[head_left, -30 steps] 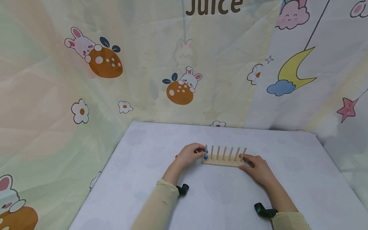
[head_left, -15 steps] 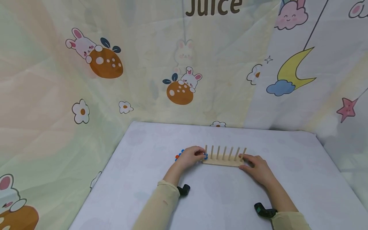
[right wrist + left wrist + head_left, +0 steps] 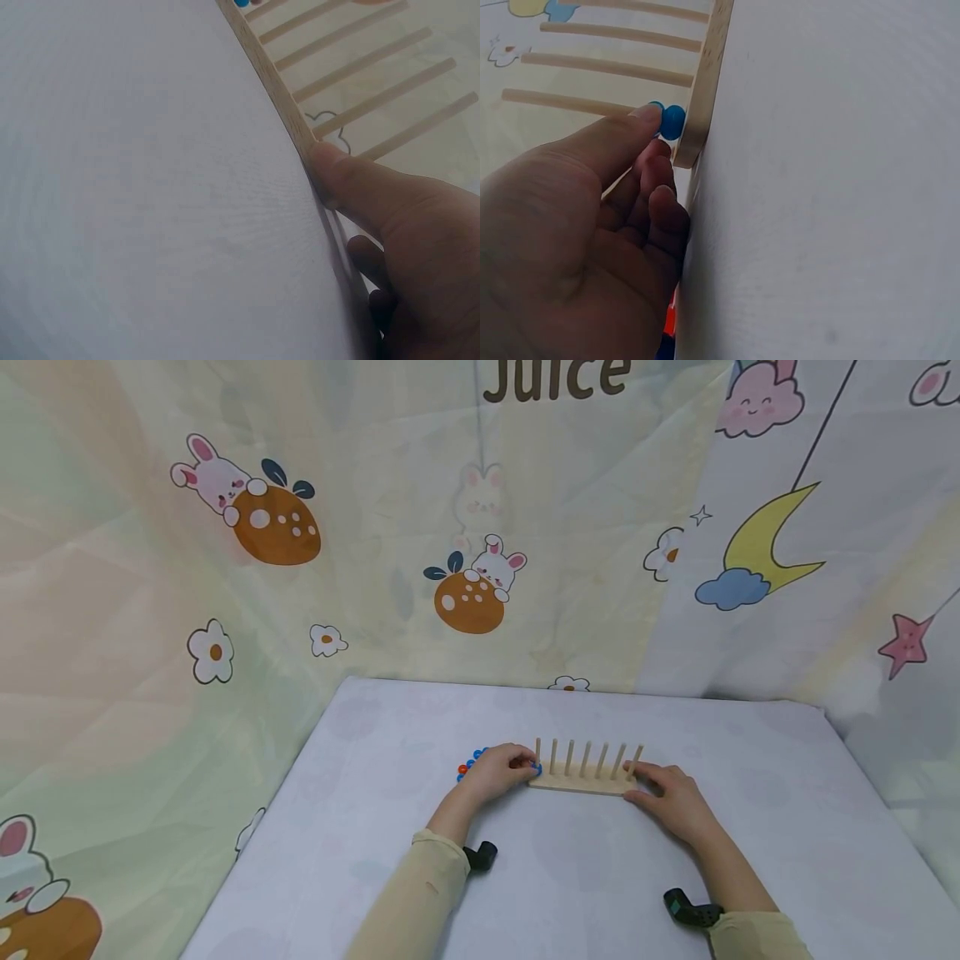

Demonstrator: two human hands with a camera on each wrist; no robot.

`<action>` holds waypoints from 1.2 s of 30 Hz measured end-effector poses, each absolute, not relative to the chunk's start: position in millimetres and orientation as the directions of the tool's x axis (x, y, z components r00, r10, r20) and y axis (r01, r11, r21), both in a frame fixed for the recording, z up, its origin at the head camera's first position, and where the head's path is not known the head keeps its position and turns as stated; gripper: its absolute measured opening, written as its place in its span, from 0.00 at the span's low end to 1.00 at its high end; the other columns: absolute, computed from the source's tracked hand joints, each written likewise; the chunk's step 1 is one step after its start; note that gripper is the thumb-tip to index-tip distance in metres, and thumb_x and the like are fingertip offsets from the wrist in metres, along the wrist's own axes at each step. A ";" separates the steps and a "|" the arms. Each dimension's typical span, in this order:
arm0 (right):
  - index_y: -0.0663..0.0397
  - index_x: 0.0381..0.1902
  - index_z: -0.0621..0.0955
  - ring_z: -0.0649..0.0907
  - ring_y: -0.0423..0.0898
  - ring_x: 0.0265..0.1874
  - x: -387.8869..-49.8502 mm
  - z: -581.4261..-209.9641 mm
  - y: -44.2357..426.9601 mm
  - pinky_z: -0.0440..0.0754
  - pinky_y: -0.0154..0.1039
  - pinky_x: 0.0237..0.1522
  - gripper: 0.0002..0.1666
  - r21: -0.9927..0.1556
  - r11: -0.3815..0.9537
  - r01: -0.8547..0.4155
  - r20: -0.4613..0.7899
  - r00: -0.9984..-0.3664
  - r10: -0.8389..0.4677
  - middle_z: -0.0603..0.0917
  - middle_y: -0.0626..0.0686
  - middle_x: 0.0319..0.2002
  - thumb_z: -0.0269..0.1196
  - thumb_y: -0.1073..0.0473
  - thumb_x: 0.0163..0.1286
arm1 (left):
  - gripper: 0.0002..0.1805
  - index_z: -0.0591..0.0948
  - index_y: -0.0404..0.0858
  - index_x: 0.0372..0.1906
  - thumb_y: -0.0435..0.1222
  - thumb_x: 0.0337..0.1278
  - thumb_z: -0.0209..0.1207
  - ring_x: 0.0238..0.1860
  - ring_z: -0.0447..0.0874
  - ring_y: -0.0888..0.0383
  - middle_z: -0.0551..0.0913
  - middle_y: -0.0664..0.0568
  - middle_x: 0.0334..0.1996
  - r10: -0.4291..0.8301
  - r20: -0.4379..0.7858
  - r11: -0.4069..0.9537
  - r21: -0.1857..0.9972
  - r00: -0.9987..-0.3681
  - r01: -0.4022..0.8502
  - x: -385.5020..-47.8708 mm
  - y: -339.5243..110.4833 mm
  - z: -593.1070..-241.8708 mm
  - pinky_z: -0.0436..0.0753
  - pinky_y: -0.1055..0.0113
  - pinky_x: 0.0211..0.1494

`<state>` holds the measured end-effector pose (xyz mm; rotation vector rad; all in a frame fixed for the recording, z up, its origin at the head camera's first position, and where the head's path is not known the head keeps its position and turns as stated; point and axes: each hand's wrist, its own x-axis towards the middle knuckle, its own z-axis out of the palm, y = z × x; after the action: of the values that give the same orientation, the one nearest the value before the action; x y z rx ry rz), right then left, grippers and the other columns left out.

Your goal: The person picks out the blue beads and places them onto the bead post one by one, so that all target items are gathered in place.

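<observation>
A wooden peg board with a row of upright pegs lies on the table. At its left end, two blue beads sit on the first peg; the lower blue bead is against the base. My left hand pinches the upper blue bead between thumb and fingers, close above the lower one. My right hand grips the right end of the board, its thumb on the front edge of the base in the right wrist view. The right hand's other fingers are partly hidden behind the board.
Several blue beads and an orange-red bead lie on the table left of the left hand, partly hidden by it. A patterned cloth hangs behind the white table.
The left hand has lowered the upper blue bead down the first peg to the lower bead. More beads show behind that hand. The right hand and the board have stayed put.
</observation>
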<state>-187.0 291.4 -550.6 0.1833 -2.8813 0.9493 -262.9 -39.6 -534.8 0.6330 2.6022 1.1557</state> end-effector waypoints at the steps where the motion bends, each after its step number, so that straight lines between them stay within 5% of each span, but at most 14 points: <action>1: 0.47 0.62 0.79 0.75 0.64 0.56 -186.9 -550.7 291.4 0.67 0.67 0.55 0.32 -0.585 0.798 -0.146 0.134 -0.988 -0.082 0.80 0.62 0.59 0.68 0.41 0.63 | 0.10 0.84 0.54 0.47 0.49 0.64 0.62 0.37 0.76 0.66 0.80 0.65 0.35 0.472 -0.029 0.595 0.747 -0.881 0.295 -263.0 -39.6 -535.0 0.76 0.69 0.43; 22: 0.47 0.63 0.78 0.74 0.65 0.58 -183.5 -551.1 289.1 0.67 0.68 0.56 0.34 -0.582 0.803 -0.130 0.119 -0.990 -0.074 0.79 0.63 0.60 0.67 0.38 0.63 | 0.15 0.83 0.50 0.55 0.47 0.68 0.58 0.40 0.78 0.61 0.83 0.60 0.42 0.410 -0.015 0.619 0.739 -0.912 0.266 -273.9 -74.9 -504.2 0.79 0.64 0.46; 30: 0.47 0.63 0.78 0.74 0.64 0.58 -182.9 -551.4 288.5 0.67 0.67 0.56 0.35 -0.577 0.808 -0.118 0.113 -0.992 -0.064 0.79 0.62 0.60 0.67 0.37 0.63 | 0.14 0.81 0.56 0.54 0.51 0.68 0.57 0.49 0.77 0.57 0.82 0.61 0.49 0.308 -0.116 0.681 0.720 -0.944 0.134 -286.6 -109.1 -499.7 0.79 0.57 0.58; 36: 0.48 0.63 0.78 0.75 0.64 0.57 -181.8 -551.0 287.3 0.68 0.67 0.56 0.34 -0.573 0.810 -0.124 0.123 -0.990 -0.064 0.80 0.62 0.59 0.68 0.39 0.63 | 0.14 0.82 0.54 0.53 0.50 0.67 0.59 0.49 0.76 0.55 0.82 0.59 0.49 0.255 -0.132 0.684 0.725 -0.958 0.082 -280.2 -130.2 -505.8 0.78 0.56 0.58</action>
<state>-181.8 287.3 -551.0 0.1508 -2.8951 0.9261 -280.2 -130.2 -505.8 0.2722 2.6740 1.1353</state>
